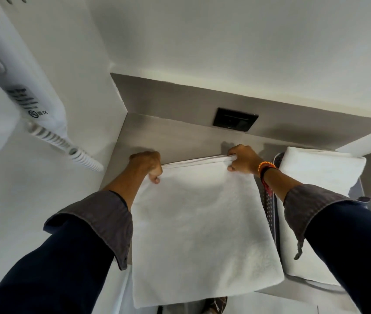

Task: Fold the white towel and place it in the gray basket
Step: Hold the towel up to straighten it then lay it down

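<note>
The white towel (202, 223) lies folded on a grey counter (175, 137), its near edge hanging past the counter's front. My left hand (148, 165) pinches the towel's far left corner. My right hand (243, 160) grips the far right corner, where several layered edges show. The gray basket (269, 207) stands just right of the towel; only a strip of its perforated wall and rim shows. Another folded white towel (320, 173) rests in it.
A white wall-mounted hair dryer (10, 87) with a coiled cord (66, 143) hangs on the left wall. A black socket plate (235, 120) sits in the grey backsplash behind the counter. White walls close in the left and back.
</note>
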